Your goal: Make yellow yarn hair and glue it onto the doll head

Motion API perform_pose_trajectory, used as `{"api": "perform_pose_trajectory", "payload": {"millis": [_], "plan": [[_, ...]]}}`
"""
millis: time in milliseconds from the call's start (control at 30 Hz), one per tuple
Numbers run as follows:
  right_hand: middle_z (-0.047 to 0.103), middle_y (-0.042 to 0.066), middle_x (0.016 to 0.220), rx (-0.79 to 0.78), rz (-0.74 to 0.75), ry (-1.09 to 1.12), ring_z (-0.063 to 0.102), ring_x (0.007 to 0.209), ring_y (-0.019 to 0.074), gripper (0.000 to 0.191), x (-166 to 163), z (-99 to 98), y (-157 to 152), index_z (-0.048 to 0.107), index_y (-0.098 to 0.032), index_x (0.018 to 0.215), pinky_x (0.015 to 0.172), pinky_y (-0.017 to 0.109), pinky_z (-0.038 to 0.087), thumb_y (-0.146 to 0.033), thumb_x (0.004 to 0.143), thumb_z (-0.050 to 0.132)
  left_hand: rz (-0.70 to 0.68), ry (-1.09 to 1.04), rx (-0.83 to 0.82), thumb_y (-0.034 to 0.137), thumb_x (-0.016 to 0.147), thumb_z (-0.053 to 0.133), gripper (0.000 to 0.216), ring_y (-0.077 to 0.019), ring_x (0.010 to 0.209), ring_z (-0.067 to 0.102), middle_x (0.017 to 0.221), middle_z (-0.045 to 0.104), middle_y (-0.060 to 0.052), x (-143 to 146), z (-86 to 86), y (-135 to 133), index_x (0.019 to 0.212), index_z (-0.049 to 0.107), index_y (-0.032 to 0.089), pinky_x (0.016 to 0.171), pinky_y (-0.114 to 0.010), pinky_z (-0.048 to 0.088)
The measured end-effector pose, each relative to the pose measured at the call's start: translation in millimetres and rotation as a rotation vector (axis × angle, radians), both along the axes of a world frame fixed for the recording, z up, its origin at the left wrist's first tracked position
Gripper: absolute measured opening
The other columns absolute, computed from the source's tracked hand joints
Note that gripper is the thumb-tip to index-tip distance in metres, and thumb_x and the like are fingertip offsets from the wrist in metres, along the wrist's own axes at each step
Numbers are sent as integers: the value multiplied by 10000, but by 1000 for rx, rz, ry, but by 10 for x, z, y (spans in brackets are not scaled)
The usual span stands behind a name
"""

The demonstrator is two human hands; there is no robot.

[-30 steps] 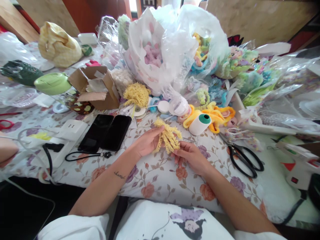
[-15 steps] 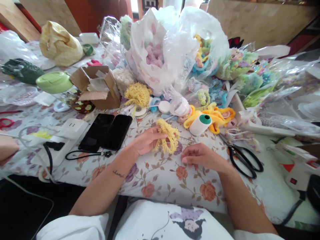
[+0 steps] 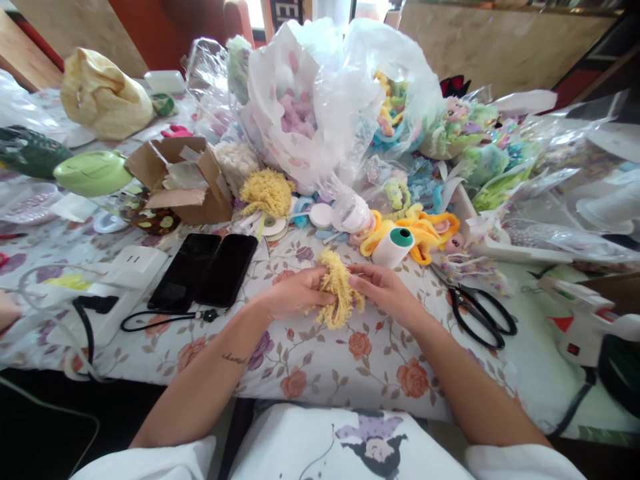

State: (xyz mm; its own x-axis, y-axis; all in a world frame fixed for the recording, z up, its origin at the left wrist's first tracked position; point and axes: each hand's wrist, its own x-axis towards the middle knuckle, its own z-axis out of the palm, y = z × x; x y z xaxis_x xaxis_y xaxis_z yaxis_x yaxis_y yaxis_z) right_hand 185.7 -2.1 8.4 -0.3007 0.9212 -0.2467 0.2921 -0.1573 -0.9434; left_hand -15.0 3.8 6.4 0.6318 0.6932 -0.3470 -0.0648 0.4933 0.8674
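A bundle of fuzzy yellow yarn loops (image 3: 340,291) is held just above the flowered tablecloth (image 3: 320,353). My left hand (image 3: 295,293) grips its left side, fingers curled round it. My right hand (image 3: 385,290) pinches its right side with thumb and fingertips. A white thread spool with a green core (image 3: 395,245) lies just beyond my right hand, against orange and yellow yarn pieces (image 3: 430,230). Black scissors (image 3: 475,310) lie to the right of that hand.
Two black phones (image 3: 205,267) lie left of my left hand, beside a white power strip (image 3: 125,267) with a black cord. A torn cardboard box (image 3: 180,177), a yellow pompom (image 3: 267,192) and plastic bags of coloured yarn (image 3: 320,100) crowd the back. A glue gun (image 3: 585,320) sits at right.
My right hand, which had let go and rested on the cloth, has come back up and taken the yarn bundle again. The bundle is now bunched between both hands.
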Motion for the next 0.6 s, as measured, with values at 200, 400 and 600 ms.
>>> {"api": "perform_pose_trajectory", "payload": {"millis": [200,400,600], "plan": [[557,-28,522,-187,64,161,429,422,87,324,26,-89,-51,690,-197,923,378,204,240,-480,794,601,-70,56,13,135,703,705,373,-133,662,606,773,675,-7,0,41,-10,1060,605,167,582,-216,439],[453,-56,397,-262,106,217,345,333,64,312,63,-127,-98,627,-180,704,344,204,214,-474,804,596,-172,23,-12,131,695,716,535,-107,635,586,771,644,15,-35,4,-5,1188,522,203,563,-190,442],[498,-57,460,-202,93,252,383,360,63,221,10,-150,-123,668,-177,767,364,199,292,-398,751,661,-179,76,-25,181,693,733,601,-99,560,567,713,637,12,-17,25,-8,1249,505,192,490,-180,412]]}}
